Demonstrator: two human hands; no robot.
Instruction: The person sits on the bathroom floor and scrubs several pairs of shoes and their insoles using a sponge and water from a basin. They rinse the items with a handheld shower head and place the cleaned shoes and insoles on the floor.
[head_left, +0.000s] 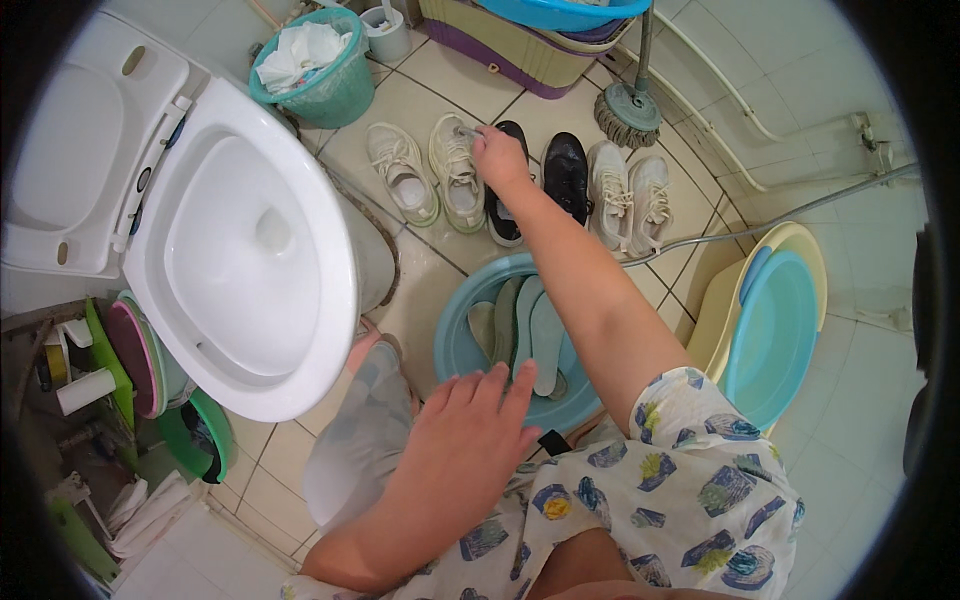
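Note:
My right hand (500, 159) is closed around a small metallic-looking piece (470, 133), too small to name. It reaches over the inner cream sneaker (455, 169); the other cream sneaker (401, 176) is to its left. Beside the hand lies a black shoe (504, 217), partly covered by hand and forearm, and its mate (566, 176) sits further right. Two off-white sneakers (611, 195) end the row. My left hand (469, 431) hangs palm down with fingers apart, near the front rim of a blue basin (454, 315) holding several shoe insoles (546, 345).
A white toilet (330, 300) with raised lid flanks the row. Behind stand a lined teal bin (330, 105) and a mop (628, 112). A grey hose (750, 229) crosses from the right wall. Nested basins (776, 337) lean right; a green basin (217, 435) sits lower left.

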